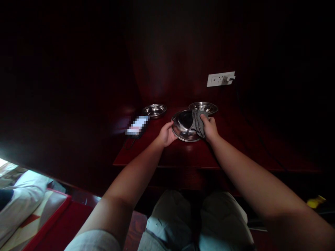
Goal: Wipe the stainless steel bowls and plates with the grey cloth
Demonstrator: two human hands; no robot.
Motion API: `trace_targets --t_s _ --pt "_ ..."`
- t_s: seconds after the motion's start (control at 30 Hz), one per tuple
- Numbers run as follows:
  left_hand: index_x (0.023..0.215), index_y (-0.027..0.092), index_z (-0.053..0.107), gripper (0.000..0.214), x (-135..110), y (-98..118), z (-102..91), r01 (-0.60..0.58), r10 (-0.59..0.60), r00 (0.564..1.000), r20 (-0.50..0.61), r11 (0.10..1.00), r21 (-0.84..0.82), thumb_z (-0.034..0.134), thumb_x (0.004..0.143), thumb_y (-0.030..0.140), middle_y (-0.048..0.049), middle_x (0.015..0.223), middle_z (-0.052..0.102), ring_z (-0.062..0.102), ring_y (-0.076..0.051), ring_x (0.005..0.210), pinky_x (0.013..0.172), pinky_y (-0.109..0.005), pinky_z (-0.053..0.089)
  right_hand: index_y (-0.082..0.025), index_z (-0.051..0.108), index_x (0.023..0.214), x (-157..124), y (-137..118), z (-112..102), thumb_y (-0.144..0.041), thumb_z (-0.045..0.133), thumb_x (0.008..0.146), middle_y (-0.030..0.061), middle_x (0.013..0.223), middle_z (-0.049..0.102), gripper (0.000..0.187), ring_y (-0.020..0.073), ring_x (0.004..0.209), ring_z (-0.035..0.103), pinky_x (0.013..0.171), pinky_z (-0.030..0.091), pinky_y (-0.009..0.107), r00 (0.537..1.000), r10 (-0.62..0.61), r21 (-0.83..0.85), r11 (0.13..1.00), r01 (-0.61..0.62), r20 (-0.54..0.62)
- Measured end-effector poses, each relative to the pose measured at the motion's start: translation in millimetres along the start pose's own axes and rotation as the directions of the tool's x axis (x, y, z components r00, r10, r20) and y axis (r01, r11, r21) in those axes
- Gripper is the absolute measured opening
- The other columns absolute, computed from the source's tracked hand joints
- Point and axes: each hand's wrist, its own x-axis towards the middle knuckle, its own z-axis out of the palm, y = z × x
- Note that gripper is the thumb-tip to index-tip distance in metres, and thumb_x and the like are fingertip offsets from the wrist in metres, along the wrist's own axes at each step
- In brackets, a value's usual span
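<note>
While the left hand [168, 135] grips the near metal bowl [182, 129], the right hand [210, 128] clamps a grey cloth [198, 124], apparently against the bowl's right side.

Over desk [188, 157]: held bowl [182, 128], left hand [168, 134] at left rim, right hand [210, 129] with cloth [198, 124] on right side. Far left: second bowl [156, 110]; phone [138, 125] nearer, left of it. Third bowl [206, 108] beyond held bowl. Socket [221, 79] far right.
</note>
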Motion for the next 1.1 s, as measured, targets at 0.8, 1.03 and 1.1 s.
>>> trace_targets --t_s 0.8,1.03,1.1 --pt "0.093 0.012 0.061 0.032 4.7 -3.8 -2.9 -0.015 0.015 0.999 -0.049 1.000 0.015 0.044 0.079 0.036 -0.0098 0.080 0.069 0.065 -0.021 0.075 0.076 -0.037 0.050 -0.023 0.045 0.082 -6.3 2.0 -4.9 -0.066 0.054 0.061 -0.0006 0.079 0.057 0.049 0.0178 0.077 0.053 0.073 0.040 0.032 0.998 -0.058 -0.166 0.984 0.064 0.041" --pt "0.094 0.012 0.061 0.032 2.8 -3.4 -1.8 -0.036 0.037 0.998 -0.043 0.999 0.032 0.043 0.080 0.035 -0.0089 0.081 0.069 0.065 -0.021 0.079 0.079 -0.037 0.049 -0.023 0.046 0.083 -5.9 3.4 -3.7 -0.066 0.054 0.062 -0.0002 0.083 0.057 0.049 0.0186 0.079 0.053 0.073 0.039 0.032 0.993 -0.086 -0.146 0.985 0.097 0.076" --pt "0.094 0.012 0.061 0.032 2.2 -3.4 -1.0 -0.036 0.038 0.998 -0.048 0.998 0.042 0.044 0.080 0.035 -0.0088 0.080 0.069 0.065 -0.021 0.079 0.079 -0.038 0.049 -0.023 0.047 0.083 -5.3 2.8 -3.0 -0.067 0.054 0.061 0.0002 0.083 0.057 0.049 0.0190 0.079 0.053 0.073 0.039 0.032 0.994 -0.078 -0.150 0.985 0.090 0.083"
